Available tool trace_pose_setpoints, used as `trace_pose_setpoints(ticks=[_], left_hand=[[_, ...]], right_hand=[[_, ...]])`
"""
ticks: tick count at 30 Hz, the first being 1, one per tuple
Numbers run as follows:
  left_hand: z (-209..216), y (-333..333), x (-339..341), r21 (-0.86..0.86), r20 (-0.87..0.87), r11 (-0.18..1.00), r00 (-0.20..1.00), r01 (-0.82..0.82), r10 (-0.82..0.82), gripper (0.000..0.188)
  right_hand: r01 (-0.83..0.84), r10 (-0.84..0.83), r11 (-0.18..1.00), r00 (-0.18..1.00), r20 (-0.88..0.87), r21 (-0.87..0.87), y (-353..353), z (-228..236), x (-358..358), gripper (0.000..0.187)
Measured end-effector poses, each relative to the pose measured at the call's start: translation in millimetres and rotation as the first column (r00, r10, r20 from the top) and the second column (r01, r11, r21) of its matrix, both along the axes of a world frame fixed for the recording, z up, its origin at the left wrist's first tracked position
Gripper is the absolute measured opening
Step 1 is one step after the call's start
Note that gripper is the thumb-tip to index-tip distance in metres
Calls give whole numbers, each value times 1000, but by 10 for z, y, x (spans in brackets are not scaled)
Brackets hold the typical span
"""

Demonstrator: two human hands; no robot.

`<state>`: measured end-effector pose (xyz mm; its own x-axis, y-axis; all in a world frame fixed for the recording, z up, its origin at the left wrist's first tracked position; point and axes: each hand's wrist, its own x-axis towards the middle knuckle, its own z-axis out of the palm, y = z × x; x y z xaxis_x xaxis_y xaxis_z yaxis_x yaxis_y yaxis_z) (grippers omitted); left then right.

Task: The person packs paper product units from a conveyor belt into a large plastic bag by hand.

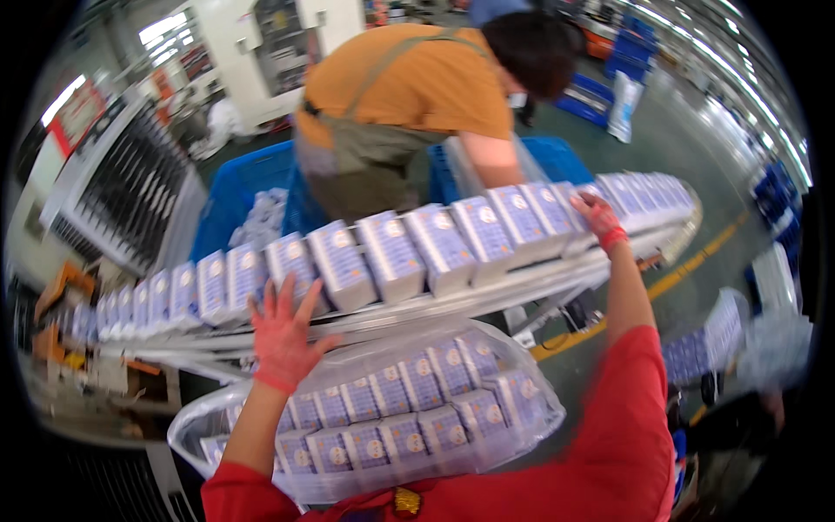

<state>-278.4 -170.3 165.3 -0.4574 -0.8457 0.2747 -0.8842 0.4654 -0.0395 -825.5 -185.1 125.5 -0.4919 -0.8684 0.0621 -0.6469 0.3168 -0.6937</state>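
A long row of white and blue block-shaped packs (383,252), tissue packs by their look, stands on a narrow conveyor (426,316). My left hand (287,337), fingers spread, is at the near side of the row, its fingertips in front of a pack (291,257); contact is not clear. Farther right, my right hand (600,217) has its fingers reaching against the packs (550,209), not wrapped round one. Between me and the conveyor lies a clear plastic bag (541,396) holding two rows of the same packs (396,442).
Across the conveyor a person in an orange shirt (400,83) bends down, one arm behind the packs. Blue crates (233,187) flank this person, one with loose packs inside. A grey slatted panel (130,183) stands left. More bagged packs (696,348) lie at right.
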Motion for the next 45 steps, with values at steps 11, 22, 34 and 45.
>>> trace_pose_setpoints(ticks=[11,22,34,45], left_hand=[[-89,-685,1084,141,216,889,890,-436,402,75],[-263,-636,-749,-36,-86,995,992,90,-93,63],[-489,-602,1541,-299,-163,843,894,-447,417,51],[104,-928,1342,243,69,651,682,-719,728,75]], right_hand=[[-364,373,928,908,191,-80,-398,-109,1921,111],[-314,394,914,835,-383,257,-402,79,1754,107],[-161,162,969,987,11,190,-416,157,1781,113],[43,285,650,912,-295,759,-636,587,2134,104]])
